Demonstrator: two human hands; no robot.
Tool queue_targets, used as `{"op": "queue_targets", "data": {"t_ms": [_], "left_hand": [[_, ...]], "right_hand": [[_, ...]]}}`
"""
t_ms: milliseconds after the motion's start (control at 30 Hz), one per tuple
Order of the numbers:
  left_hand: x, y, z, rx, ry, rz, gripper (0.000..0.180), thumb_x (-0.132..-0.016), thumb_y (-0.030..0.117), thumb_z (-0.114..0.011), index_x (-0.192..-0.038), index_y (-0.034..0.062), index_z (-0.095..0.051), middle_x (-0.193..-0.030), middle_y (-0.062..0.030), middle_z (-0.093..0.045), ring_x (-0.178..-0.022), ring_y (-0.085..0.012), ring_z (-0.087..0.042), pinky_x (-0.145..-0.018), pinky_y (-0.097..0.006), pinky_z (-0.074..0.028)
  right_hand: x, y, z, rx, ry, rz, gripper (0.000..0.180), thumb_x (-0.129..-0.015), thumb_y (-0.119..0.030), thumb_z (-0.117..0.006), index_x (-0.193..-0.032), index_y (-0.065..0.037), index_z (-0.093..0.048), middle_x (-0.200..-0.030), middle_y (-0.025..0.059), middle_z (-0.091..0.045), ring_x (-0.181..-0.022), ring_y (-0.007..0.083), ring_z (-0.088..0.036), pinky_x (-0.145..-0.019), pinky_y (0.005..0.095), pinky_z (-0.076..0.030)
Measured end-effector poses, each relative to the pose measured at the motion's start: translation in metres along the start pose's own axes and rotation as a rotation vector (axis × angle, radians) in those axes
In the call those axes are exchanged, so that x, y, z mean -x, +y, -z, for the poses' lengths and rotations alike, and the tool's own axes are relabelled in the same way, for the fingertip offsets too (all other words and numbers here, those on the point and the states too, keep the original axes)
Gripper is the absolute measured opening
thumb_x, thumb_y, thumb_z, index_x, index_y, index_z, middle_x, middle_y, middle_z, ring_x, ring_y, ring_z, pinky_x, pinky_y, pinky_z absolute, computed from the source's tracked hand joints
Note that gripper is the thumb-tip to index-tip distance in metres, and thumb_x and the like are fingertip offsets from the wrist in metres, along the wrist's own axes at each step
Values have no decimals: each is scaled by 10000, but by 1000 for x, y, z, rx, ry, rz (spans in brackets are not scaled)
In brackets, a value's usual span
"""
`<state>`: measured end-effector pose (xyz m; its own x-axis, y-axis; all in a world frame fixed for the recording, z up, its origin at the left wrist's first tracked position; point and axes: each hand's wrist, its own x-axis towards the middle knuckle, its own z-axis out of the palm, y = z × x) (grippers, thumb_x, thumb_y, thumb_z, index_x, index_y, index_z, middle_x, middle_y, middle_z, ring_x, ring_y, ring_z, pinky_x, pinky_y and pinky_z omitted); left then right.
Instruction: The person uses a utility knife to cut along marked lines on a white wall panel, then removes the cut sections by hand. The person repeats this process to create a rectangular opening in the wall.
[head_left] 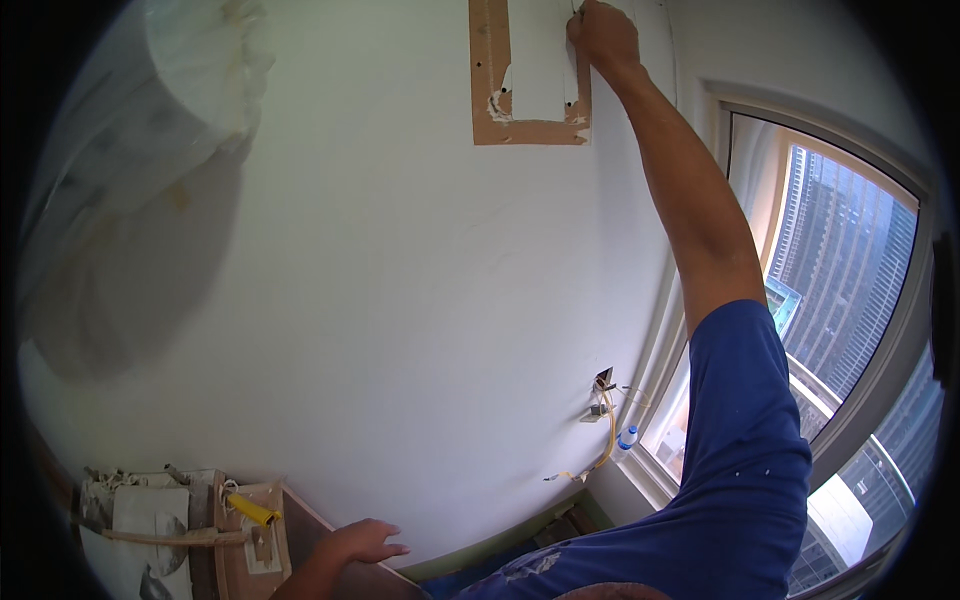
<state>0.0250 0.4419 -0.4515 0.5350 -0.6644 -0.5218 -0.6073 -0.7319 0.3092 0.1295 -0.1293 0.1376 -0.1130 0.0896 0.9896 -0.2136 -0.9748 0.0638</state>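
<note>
High on the white wall, my right hand (605, 38) is closed with its fingertips against the wall. It is beside the right edge of a white panel (540, 70) bordered by brown strips (535, 132). Whatever the fingers hold, if anything, is hidden. White filler smears and dark holes mark the lower corners of the border. Low in the view, my left hand (362, 545) is open, its fingers apart and pointing right. Beneath it runs the edge of a brown board (310, 512); contact between them is unclear.
At lower left, a cluttered surface holds a tool with a yellow handle (252, 508) and a wooden stick (170, 538). Plastic sheeting (110, 130) hangs at upper left. Loose yellow wires (611, 430) hang from a wall box. A bottle (627, 437) stands by the window (840, 240).
</note>
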Motion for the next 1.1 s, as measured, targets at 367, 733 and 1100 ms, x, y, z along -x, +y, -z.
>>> {"op": "queue_targets", "data": {"t_ms": [367, 733, 1100], "left_hand": [[-6, -2, 1, -30, -13, 14, 761, -981, 602, -615, -1445, -1, -586, -1395, -266, -636, -1303, -417, -603, -1118, -446, -467], [0, 6, 8, -20, -54, 25, 779, -998, 624, -561, -1448, -11, -573, -1421, -259, -618, -1336, -420, -570, -1130, -465, -455], [-10, -7, 0, -26, -65, 52, 795, -986, 627, -599, -1490, 14, -545, -1424, -256, -622, -1317, -402, -598, -1125, -433, -465]], "right_hand": [[10, 11, 8, -310, 55, -74, 242, -970, -166, -593, -999, 45, -710, -993, 309, -717, -954, 491, -687, -876, 541, -549], [0, 15, 11, -188, 88, -145, 309, -976, -209, -600, -1125, 24, -737, -1089, 277, -736, -1023, 450, -712, -922, 510, -555], [-49, 41, 62, -74, 233, 36, 171, -979, -84, -524, -990, 54, -624, -931, 340, -662, -910, 552, -653, -792, 612, -522]]}}
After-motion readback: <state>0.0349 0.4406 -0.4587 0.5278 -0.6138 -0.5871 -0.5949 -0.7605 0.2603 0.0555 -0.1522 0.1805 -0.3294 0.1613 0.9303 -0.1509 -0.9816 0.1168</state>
